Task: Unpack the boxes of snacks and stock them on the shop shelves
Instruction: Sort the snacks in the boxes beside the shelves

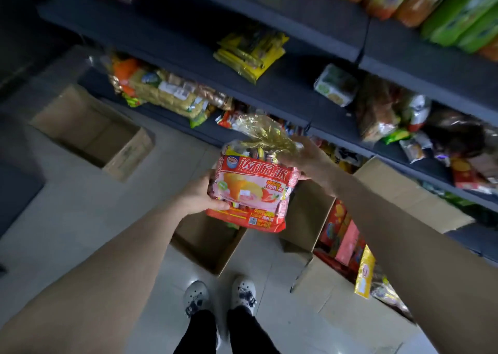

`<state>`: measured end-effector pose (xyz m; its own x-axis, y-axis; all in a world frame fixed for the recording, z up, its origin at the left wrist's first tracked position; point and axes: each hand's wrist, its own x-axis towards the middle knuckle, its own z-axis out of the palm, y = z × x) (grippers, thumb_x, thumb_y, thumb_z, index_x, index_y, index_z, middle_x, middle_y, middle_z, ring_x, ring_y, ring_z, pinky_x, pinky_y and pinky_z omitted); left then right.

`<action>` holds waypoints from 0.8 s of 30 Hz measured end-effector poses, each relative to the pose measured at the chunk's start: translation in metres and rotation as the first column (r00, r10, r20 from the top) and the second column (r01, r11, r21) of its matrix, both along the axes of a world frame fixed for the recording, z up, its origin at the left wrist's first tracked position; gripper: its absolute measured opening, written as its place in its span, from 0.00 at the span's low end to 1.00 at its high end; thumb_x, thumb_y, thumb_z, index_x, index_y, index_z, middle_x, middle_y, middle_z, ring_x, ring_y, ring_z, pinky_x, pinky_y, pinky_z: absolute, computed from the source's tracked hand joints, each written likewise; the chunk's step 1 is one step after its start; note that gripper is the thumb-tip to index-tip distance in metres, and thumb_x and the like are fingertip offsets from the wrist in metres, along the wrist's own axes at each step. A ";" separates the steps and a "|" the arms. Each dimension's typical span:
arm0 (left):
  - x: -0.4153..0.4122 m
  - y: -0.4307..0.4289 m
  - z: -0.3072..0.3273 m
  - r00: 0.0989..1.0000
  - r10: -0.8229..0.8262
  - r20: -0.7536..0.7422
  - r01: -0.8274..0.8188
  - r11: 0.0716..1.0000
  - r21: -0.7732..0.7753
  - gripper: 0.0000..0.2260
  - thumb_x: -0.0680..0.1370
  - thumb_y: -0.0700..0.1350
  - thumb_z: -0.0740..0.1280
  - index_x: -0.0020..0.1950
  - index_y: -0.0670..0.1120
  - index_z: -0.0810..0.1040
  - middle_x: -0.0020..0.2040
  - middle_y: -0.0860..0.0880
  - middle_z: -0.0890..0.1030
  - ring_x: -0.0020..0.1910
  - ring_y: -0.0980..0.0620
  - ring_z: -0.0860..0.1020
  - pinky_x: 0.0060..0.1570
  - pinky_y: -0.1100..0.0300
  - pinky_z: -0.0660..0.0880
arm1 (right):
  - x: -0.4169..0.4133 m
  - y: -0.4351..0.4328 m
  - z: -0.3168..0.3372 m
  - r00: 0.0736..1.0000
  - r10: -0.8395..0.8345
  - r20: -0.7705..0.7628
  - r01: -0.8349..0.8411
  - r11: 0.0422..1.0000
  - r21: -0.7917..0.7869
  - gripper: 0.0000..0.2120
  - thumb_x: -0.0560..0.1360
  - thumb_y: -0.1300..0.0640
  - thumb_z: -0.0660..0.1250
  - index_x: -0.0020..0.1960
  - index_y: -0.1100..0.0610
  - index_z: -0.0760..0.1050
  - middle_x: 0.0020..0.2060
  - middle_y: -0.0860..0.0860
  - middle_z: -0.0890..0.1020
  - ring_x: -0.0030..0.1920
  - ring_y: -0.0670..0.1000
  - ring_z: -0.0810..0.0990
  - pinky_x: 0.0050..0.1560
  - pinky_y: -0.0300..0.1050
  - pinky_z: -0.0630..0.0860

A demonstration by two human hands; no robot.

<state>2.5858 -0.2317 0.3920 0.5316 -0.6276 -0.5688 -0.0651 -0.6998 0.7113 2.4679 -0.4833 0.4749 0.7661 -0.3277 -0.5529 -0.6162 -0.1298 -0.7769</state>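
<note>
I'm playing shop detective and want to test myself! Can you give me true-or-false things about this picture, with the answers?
1. Both hands hold the red snack bag. True: the left hand and the right hand grip it.
2. The far-left cardboard box is full of snacks. False: it looks empty.
3. The right-hand box has packets in it. True.
4. The shoes are black. False: they are white.
5. The yellow packets lie on the floor. False: they lie on a shelf.

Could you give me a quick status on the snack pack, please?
Left hand and right hand both grip the red snack pack. Pack above the open box. Nothing blocks shelves.
</note>
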 end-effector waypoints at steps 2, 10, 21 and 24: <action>-0.006 -0.015 0.048 1.000 -0.012 0.026 0.014 0.997 -0.082 0.31 0.67 0.48 0.80 0.64 0.53 0.68 0.55 0.58 0.77 0.52 0.57 0.76 0.53 0.61 0.73 | -0.013 0.000 0.046 0.987 -0.119 0.109 0.126 0.990 -0.063 0.31 0.68 0.43 0.76 0.67 0.44 0.67 0.54 0.50 0.84 0.48 0.47 0.84 0.52 0.47 0.78; -0.012 -0.088 0.204 0.948 -0.224 0.227 0.266 0.949 -0.172 0.36 0.69 0.45 0.79 0.72 0.55 0.65 0.64 0.54 0.76 0.60 0.54 0.76 0.65 0.52 0.72 | -0.071 -0.033 0.211 0.862 -0.278 0.424 0.389 0.899 -0.200 0.25 0.78 0.47 0.68 0.70 0.52 0.63 0.48 0.52 0.84 0.41 0.49 0.86 0.37 0.42 0.82; -0.050 -0.254 0.396 0.609 -0.200 0.768 0.448 0.886 -0.124 0.34 0.74 0.46 0.74 0.76 0.49 0.64 0.73 0.46 0.70 0.69 0.46 0.71 0.65 0.56 0.70 | -0.173 -0.169 0.387 0.565 -0.319 0.761 0.683 0.698 -0.214 0.23 0.79 0.46 0.67 0.70 0.46 0.63 0.51 0.54 0.83 0.42 0.49 0.86 0.41 0.51 0.83; -0.066 -0.299 0.444 0.482 -0.114 0.869 0.446 0.885 -0.132 0.34 0.74 0.48 0.74 0.77 0.48 0.63 0.72 0.44 0.70 0.69 0.44 0.71 0.62 0.58 0.68 | -0.194 -0.212 0.417 0.551 -0.271 0.790 0.706 0.656 -0.267 0.23 0.77 0.41 0.67 0.69 0.40 0.64 0.54 0.53 0.83 0.48 0.53 0.86 0.52 0.59 0.82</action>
